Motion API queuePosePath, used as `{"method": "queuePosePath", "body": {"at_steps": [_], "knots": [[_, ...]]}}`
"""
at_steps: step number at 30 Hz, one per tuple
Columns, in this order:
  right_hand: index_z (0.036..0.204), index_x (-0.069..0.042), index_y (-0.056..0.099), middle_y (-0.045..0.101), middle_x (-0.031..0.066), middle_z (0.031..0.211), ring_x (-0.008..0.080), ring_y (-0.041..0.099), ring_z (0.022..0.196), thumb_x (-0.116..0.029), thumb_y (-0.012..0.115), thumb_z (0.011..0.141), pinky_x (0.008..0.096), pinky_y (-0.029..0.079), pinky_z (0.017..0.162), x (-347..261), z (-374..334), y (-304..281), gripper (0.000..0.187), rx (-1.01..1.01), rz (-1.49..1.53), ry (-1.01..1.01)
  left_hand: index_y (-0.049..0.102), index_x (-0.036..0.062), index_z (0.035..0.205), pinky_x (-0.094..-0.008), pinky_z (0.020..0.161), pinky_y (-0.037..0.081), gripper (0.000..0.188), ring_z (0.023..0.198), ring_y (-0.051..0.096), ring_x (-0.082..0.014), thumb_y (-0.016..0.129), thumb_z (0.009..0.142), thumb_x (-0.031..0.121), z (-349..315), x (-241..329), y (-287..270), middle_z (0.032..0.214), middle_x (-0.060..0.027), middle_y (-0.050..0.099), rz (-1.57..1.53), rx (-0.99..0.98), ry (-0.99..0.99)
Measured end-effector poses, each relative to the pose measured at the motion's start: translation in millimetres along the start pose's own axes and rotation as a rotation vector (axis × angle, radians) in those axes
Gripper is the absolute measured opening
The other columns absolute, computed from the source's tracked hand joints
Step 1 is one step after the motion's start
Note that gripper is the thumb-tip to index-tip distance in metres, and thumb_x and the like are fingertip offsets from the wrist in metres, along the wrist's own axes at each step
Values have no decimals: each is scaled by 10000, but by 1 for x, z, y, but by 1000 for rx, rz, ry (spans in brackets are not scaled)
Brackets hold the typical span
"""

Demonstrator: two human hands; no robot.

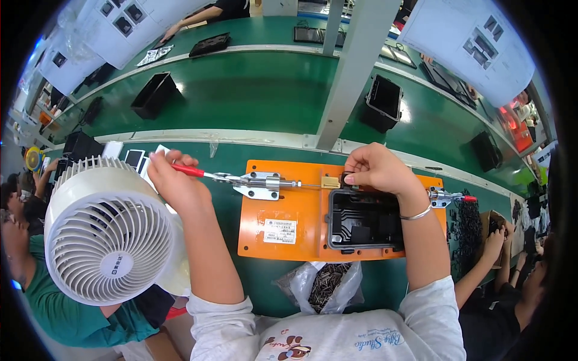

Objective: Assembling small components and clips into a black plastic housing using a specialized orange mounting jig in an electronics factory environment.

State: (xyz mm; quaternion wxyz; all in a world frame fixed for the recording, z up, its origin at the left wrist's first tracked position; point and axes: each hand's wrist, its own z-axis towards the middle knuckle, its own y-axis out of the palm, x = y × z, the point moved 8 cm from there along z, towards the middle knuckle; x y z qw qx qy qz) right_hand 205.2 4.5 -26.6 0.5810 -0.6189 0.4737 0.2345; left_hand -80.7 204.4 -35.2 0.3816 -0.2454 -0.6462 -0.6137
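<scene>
An orange fixture plate (253, 210) lies on the green bench in front of me. My left hand (179, 180) is closed around the red handle (189, 170) of a metal toggle clamp (260, 185) mounted on the plate's left side. The clamp's rod reaches toward a small brass-coloured block (330, 182). A black plastic box (365, 219) sits in the fixture with its inside facing up. At the box's far edge, beside the block, my right hand (376, 168) pinches a small black part (347, 178), mostly covered by the fingers.
A second toggle clamp (442, 197) stands on the plate's right side. Near me lies a plastic bag of metal pins or screws (328, 286). A white fan (111, 240) stands left. Black boxes (383, 99) rest beyond the grey post (355, 72). Co-workers sit on both sides.
</scene>
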Motion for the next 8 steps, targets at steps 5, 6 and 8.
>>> {"method": "queuePosePath", "body": {"at_steps": [5, 6, 8], "knots": [[810, 15, 628, 613, 69, 633, 128, 559, 561, -96, 761, 697, 257, 453, 543, -9, -24, -30, 207, 273, -164, -79, 289, 4, 1362, -510, 1017, 263, 705, 1199, 373, -391, 653, 822, 275, -36, 0, -1, 1401, -236, 219, 1493, 11, 649], [828, 9, 628, 620, 78, 638, 143, 570, 561, -105, 768, 691, 258, 460, 550, -15, -50, -53, 227, 479, -308, -125, 295, 26, 1367, -500, 1030, 262, 730, 1262, 312, -378, 678, 799, 279, -48, -9, 13, 1426, -221, 214, 1455, -300, 662], [850, -27, 642, 631, 80, 655, 163, 590, 563, -133, 791, 665, 248, 472, 567, 1, -88, -67, 261, 527, -369, -35, 301, 47, 1371, -490, 1043, 260, 755, 1325, 251, -365, 703, 777, 283, -61, -17, 22, 1452, -206, 210, 1396, -608, 672]]}}
